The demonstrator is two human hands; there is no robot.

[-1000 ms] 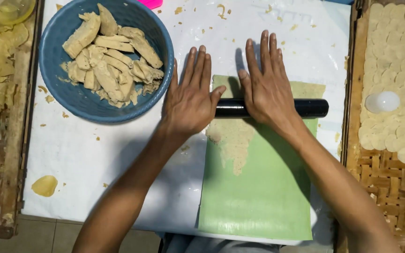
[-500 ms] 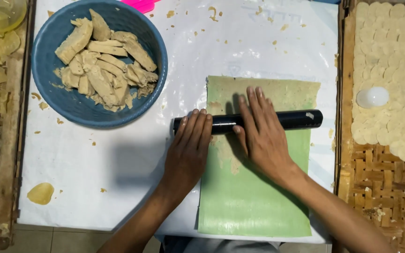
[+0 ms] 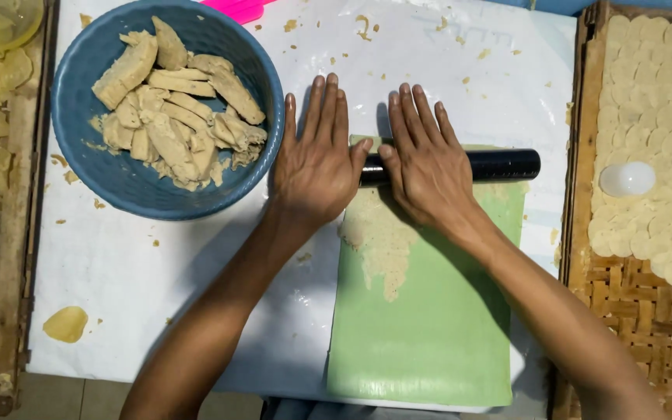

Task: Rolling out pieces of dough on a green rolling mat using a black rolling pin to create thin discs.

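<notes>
Black rolling pin (image 3: 499, 165): smooth glossy cylinder, lying crosswise at the far edge of the green sheet (image 3: 429, 327); only its right end shows clear, the rest sits under the palms. Left hand (image 3: 316, 159) and right hand (image 3: 425, 159) both lie flat on it, fingers straight and pointing far, pressing, not gripping. Thin pale dough patch (image 3: 383, 241) with ragged edges lies on the sheet just near of the pin. Blue bowl (image 3: 130, 190) of dough pieces sits far left; woven tray (image 3: 624, 295) of round discs lies right.
</notes>
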